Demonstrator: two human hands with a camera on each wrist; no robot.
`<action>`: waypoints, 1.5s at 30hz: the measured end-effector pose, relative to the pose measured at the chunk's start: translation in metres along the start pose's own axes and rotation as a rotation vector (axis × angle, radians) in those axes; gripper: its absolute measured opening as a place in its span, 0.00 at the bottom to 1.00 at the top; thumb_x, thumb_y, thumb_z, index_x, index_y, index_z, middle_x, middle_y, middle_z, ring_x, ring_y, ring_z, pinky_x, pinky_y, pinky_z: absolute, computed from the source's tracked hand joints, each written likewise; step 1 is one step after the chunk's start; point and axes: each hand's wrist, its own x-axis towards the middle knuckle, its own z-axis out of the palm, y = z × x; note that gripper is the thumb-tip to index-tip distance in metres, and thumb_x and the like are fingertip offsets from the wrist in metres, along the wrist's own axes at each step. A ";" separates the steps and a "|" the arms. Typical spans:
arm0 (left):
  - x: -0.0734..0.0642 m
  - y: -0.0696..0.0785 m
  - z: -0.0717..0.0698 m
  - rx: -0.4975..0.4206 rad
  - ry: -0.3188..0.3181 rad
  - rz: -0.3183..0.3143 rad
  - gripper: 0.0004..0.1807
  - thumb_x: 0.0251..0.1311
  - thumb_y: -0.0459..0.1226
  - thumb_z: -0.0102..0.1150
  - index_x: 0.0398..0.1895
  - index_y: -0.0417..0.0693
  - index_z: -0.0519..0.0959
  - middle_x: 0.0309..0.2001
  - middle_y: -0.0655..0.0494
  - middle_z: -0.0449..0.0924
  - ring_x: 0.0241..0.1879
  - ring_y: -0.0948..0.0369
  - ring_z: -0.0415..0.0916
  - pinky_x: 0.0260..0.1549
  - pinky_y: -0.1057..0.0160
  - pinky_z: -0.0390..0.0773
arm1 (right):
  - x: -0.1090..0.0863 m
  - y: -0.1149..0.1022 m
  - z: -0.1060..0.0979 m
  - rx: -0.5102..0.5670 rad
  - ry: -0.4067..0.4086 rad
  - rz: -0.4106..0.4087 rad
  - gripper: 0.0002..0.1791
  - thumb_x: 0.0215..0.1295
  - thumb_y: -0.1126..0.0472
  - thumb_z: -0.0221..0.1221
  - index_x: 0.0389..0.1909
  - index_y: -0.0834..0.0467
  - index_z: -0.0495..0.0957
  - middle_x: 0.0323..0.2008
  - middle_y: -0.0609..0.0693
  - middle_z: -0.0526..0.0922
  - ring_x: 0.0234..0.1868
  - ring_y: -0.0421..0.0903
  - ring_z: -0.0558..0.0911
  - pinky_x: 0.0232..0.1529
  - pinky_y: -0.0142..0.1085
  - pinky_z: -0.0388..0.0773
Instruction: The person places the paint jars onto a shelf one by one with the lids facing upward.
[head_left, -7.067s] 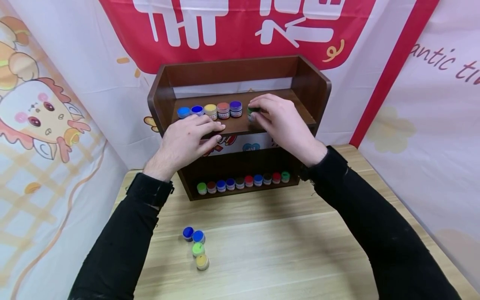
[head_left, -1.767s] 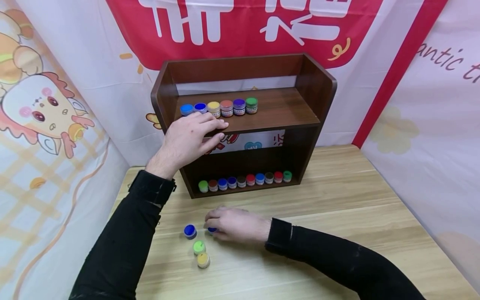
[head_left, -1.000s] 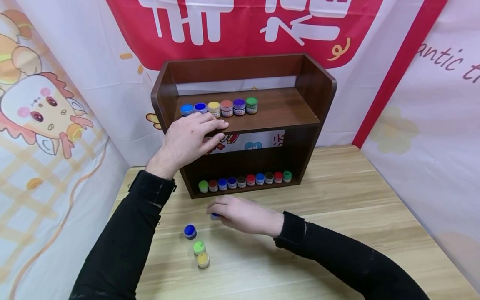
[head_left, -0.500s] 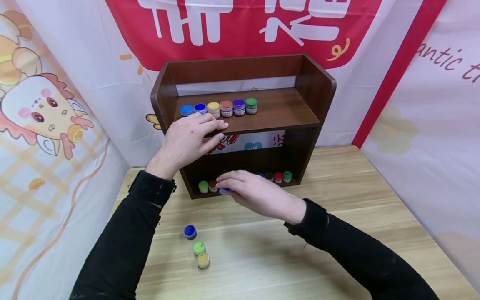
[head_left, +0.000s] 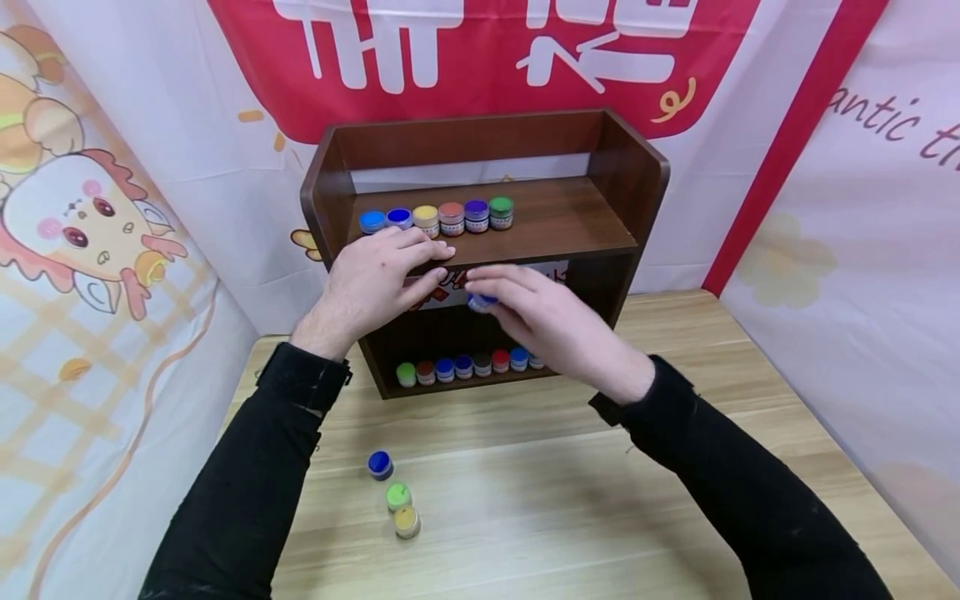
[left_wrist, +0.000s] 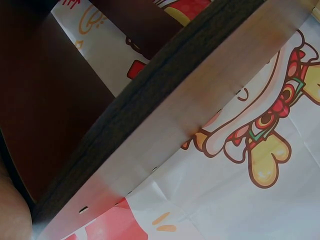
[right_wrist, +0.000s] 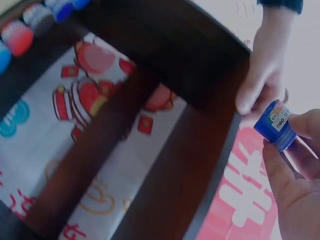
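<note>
My right hand (head_left: pixel 558 329) pinches a small blue paint jar (head_left: pixel 481 302) between thumb and fingers, in front of the opening below the upper shelf (head_left: pixel 555 221). In the right wrist view the blue jar (right_wrist: pixel 275 125) is tilted, its label partly showing. My left hand (head_left: pixel 378 279) holds the upper shelf's front edge at the left, fingers on top and thumb lower. A row of several paint jars (head_left: pixel 452 219) stands on that shelf, its left end partly behind the left hand. On the table lie a blue jar (head_left: pixel 380 464), a light green jar (head_left: pixel 398 497) and a yellow jar (head_left: pixel 407 522).
Another row of several jars (head_left: pixel 482 364) stands along the bottom shelf; its right end is hidden behind my right hand. The brown rack (head_left: pixel 637 187) stands on a wooden table (head_left: pixel 525 500) against a printed cloth backdrop (head_left: pixel 262 183). Its side panel (left_wrist: pixel 150 115) fills much of the left wrist view.
A green jar was set at the right end of the upper row. Afterward my right hand took a blue jar from the table and lifted it past the bottom row. My left hand stayed put.
</note>
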 end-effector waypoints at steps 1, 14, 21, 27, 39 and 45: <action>0.000 0.000 0.000 0.001 0.001 0.000 0.22 0.71 0.55 0.58 0.62 0.61 0.84 0.49 0.60 0.85 0.47 0.58 0.79 0.42 0.56 0.84 | 0.002 0.003 -0.004 -0.004 0.024 0.000 0.26 0.70 0.66 0.64 0.68 0.60 0.74 0.68 0.54 0.76 0.68 0.46 0.75 0.67 0.38 0.74; -0.001 -0.001 0.002 0.008 -0.003 -0.004 0.21 0.72 0.55 0.58 0.62 0.61 0.84 0.47 0.60 0.84 0.46 0.59 0.79 0.41 0.57 0.84 | 0.024 0.042 -0.031 -0.046 0.157 0.108 0.26 0.67 0.70 0.65 0.66 0.60 0.77 0.67 0.53 0.77 0.65 0.44 0.77 0.63 0.37 0.77; 0.000 -0.003 0.004 0.001 -0.006 -0.008 0.21 0.72 0.55 0.57 0.62 0.61 0.84 0.48 0.60 0.84 0.47 0.59 0.78 0.41 0.57 0.84 | 0.029 0.064 -0.037 -0.083 0.163 0.192 0.23 0.71 0.65 0.62 0.66 0.58 0.78 0.67 0.52 0.77 0.65 0.44 0.76 0.63 0.37 0.77; -0.001 -0.003 0.006 -0.003 0.002 -0.007 0.21 0.71 0.54 0.59 0.61 0.61 0.84 0.48 0.60 0.84 0.47 0.59 0.77 0.41 0.56 0.84 | 0.033 0.085 -0.039 -0.114 0.112 0.289 0.23 0.72 0.64 0.61 0.67 0.58 0.77 0.66 0.52 0.77 0.65 0.45 0.76 0.65 0.36 0.75; -0.001 -0.003 0.006 -0.002 0.004 -0.005 0.21 0.70 0.53 0.61 0.62 0.62 0.84 0.50 0.60 0.84 0.50 0.58 0.78 0.42 0.56 0.84 | 0.040 0.109 -0.039 -0.120 -0.053 0.386 0.21 0.74 0.65 0.60 0.66 0.59 0.77 0.64 0.55 0.79 0.62 0.49 0.78 0.65 0.42 0.76; -0.001 -0.003 0.006 0.009 -0.006 -0.007 0.21 0.71 0.55 0.59 0.62 0.62 0.84 0.51 0.59 0.85 0.52 0.57 0.79 0.44 0.55 0.85 | 0.044 0.113 -0.036 -0.101 -0.090 0.428 0.20 0.75 0.63 0.59 0.65 0.60 0.77 0.62 0.56 0.80 0.58 0.49 0.79 0.64 0.43 0.77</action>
